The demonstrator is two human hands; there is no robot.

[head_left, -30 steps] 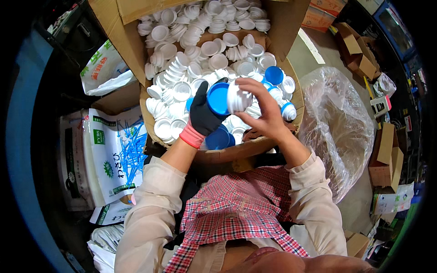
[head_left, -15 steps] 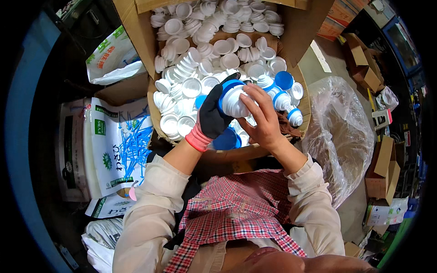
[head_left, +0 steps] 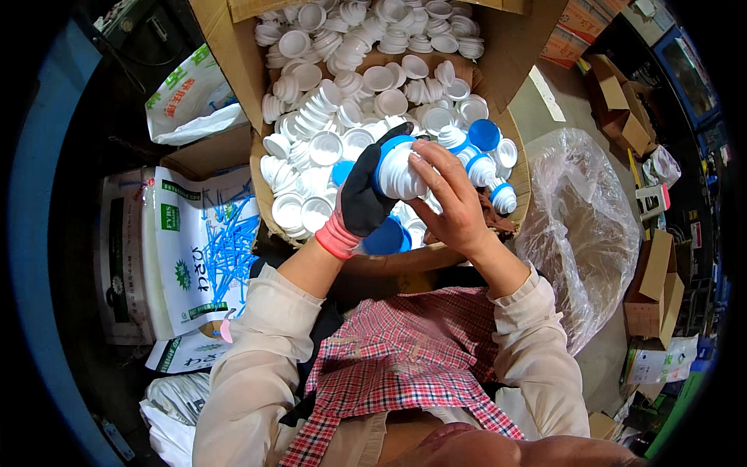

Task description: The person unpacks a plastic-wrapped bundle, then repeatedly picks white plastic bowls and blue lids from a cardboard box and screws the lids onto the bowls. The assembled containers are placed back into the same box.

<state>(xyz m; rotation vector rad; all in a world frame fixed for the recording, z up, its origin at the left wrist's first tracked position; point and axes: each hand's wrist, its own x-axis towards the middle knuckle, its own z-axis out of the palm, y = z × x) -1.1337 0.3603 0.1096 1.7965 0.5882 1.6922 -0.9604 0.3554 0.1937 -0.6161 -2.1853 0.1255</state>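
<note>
A white, ribbed plastic bellows with a blue ring [head_left: 401,173] is held over the open cardboard box. Around its blue ring wraps my left hand [head_left: 369,187], in a black glove with a pink cuff. The bare fingers of my right hand [head_left: 451,191] close on the ribbed white side from the right. Below them lies a loose blue cup-shaped part [head_left: 387,237] at the box's near edge. Many white bellows [head_left: 325,146] fill the box. Several with blue rings [head_left: 481,170] lie right of my right hand, next to a blue disc-like part [head_left: 484,135].
The cardboard box [head_left: 520,128] has raised flaps. At left, thin blue plastic sticks [head_left: 227,257] lie on a printed white bag [head_left: 183,288]. A clear plastic bag [head_left: 580,241] sits on the floor at right, with open cartons [head_left: 655,288] beyond. Brown cloth [head_left: 493,218] hangs over the box's near right edge.
My right hand's fingers have shifted slightly on the bellows, which has turned a little in my grip. Both hands otherwise stay in place.
</note>
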